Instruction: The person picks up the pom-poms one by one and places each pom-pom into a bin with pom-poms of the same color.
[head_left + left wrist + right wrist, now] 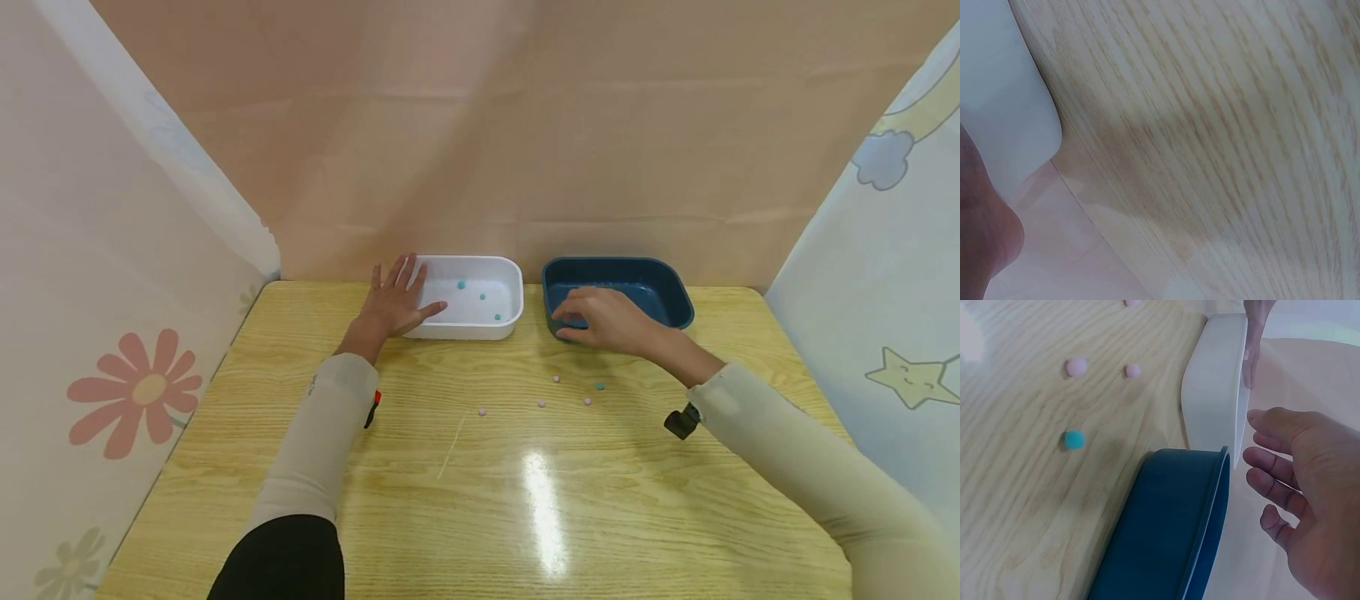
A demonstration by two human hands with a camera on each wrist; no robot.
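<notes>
Head view was bright, mostly sharp; side walls (67, 275) splayed outward, wide-angle stretch. Glare streak shone on table (420, 533), nearer viewer than white tray (465, 332), rightward. Faint diagonal shadow crossed backdrop (600, 150) behind white tray. Left wrist view looked hazy, soft; shadow darkened table beside white tray. Right wrist view paled beyond white tray; white hotspot glared well apart from it.

White tub (468, 330); teal balls (461, 285) inside

No readable text or numbers.
</notes>
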